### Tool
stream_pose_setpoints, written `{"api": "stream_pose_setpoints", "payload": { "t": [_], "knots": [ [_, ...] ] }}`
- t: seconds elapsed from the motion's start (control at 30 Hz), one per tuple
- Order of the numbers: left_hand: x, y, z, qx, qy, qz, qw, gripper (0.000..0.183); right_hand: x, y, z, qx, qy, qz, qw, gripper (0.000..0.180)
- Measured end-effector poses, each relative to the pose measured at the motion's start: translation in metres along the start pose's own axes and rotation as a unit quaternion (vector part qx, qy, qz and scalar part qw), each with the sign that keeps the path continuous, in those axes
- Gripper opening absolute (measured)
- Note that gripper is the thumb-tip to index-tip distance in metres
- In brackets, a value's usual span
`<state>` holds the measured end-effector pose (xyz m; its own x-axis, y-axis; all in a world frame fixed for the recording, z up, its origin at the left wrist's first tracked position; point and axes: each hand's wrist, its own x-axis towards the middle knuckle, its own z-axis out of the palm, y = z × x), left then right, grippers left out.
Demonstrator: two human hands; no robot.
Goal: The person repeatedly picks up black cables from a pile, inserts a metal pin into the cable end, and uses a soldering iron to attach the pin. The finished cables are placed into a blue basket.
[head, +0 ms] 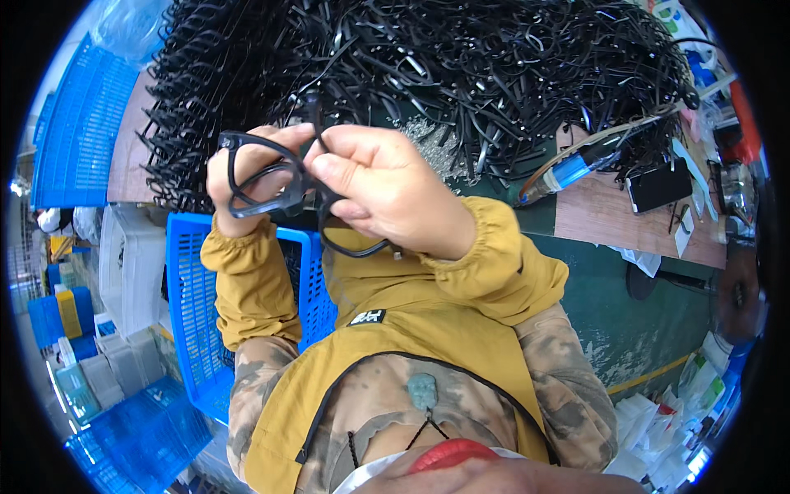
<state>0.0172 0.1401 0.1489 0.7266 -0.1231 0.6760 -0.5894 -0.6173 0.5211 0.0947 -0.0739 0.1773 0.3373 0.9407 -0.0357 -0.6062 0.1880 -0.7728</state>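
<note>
My left hand point(244, 176) grips a black plastic eyeglass frame point(231, 179) by one of its rims, with the fingers behind it. The other rim hangs below my right hand point(395, 191). Pinched in the right thumb and forefinger is a thin black piece, apparently a temple arm point(318, 117), upright against the frame. Where the two parts meet is largely hidden by the fingers. Just beyond the hands, a heap of small silvery metal parts point(432, 145) lies on the green table surface.
Loose black temple arms point(494, 68) pile across the table's back; rows of black frames point(185, 111) stack at left. A blue basket point(188, 296) stands beside my left arm. At right are a blue-bodied tool with a hose point(565, 173), a phone point(660, 185) and a fan point(737, 290).
</note>
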Motion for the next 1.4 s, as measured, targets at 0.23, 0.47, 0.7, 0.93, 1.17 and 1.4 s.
{"api": "stream_pose_setpoints", "payload": {
  "t": [0.23,0.47,0.7,0.93,1.17,1.4],
  "knots": [
    [-0.023,0.0,-0.029,-0.169,-0.31,-0.191,0.916,0.02,0.006,0.009,-0.024,-0.105,-0.008,0.16,0.982,0.019],
    [-0.071,-0.007,-0.031,-0.285,-0.371,-0.433,0.771,0.034,-0.016,-0.042,-0.031,-0.2,-0.129,-0.039,0.971,0.017],
    [-0.13,-0.004,-0.01,0.085,0.071,-0.396,0.912,0.032,0.026,-0.068,-0.13,-0.431,0.34,-0.404,0.732,0.023],
    [-0.132,-0.01,-0.014,0.185,-0.083,-0.334,0.92,0.018,-0.012,0.026,-0.108,-0.346,0.325,-0.409,0.779,0.026],
    [-0.119,0.061,-0.03,0.371,-0.298,-0.243,0.845,0.007,-0.075,0.089,-0.126,-0.268,0.303,-0.286,0.869,0.028],
    [-0.11,0.081,-0.028,0.395,-0.382,-0.235,0.802,0.005,-0.08,0.092,-0.127,-0.23,0.286,-0.294,0.883,0.028]
  ]
}}
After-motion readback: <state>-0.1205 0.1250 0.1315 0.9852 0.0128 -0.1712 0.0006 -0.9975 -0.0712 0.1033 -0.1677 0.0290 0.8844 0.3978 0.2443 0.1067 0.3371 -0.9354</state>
